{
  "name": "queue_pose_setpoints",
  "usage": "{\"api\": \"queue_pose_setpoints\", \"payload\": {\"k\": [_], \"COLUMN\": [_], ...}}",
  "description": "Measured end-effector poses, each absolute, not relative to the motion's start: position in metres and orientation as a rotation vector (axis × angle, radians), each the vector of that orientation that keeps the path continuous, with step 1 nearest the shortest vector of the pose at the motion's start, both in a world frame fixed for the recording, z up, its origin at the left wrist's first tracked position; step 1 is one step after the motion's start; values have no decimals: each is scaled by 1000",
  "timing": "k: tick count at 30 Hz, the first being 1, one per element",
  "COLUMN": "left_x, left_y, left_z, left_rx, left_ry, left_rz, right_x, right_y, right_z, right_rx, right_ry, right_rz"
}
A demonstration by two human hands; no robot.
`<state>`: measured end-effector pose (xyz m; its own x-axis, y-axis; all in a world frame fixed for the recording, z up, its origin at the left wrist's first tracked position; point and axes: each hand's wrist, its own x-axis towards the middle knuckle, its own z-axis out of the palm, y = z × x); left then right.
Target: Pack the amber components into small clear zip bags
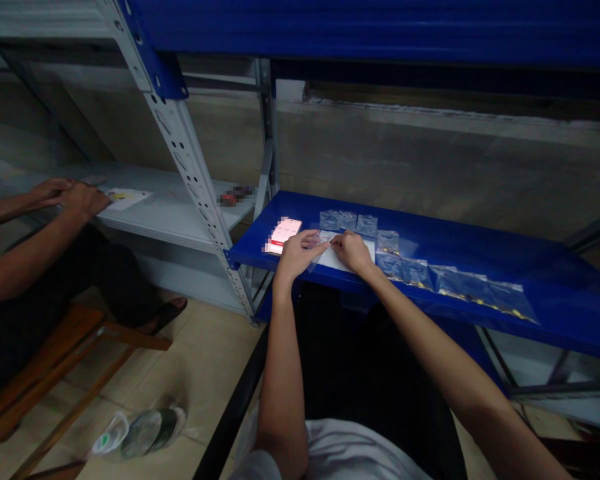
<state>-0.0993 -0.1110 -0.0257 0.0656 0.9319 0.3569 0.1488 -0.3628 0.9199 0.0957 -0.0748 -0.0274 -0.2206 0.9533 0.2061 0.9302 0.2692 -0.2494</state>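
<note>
My left hand (pixel 299 253) is at the left edge of a white sheet (pixel 333 261) on the blue shelf, thumb and fingers closed on a small clear plastic bag (pixel 316 259). Over the same sheet, my right hand (pixel 353 251) is closed in a pinch, fingertips close to my left thumb. Whatever lies between those fingertips is too small to make out. Behind the sheet lie flat clear bags (pixel 347 220). More clear bags (pixel 414 272) run in a row to the right, several with small yellowish pieces along their lower edges.
A lit phone (pixel 286 233) lies left of my hands on the blue shelf (pixel 450 243). A grey upright post (pixel 195 167) separates it from a grey shelf (pixel 175 220), where another person's hands (pixel 77 197) rest near a printed card (pixel 125 198). A wooden bench (pixel 90 333) and plastic bottle (pixel 153 430) are below.
</note>
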Motion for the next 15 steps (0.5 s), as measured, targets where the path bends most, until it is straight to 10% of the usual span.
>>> {"api": "queue_pose_setpoints", "payload": {"k": [15], "left_x": [-98], "left_y": [-109], "left_z": [-31], "left_rx": [1633], "left_ry": [1114], "left_rz": [1335], "right_x": [106], "right_y": [-72], "right_z": [-6], "right_rx": [-1526], "right_ry": [-2024], "right_rz": [332]}}
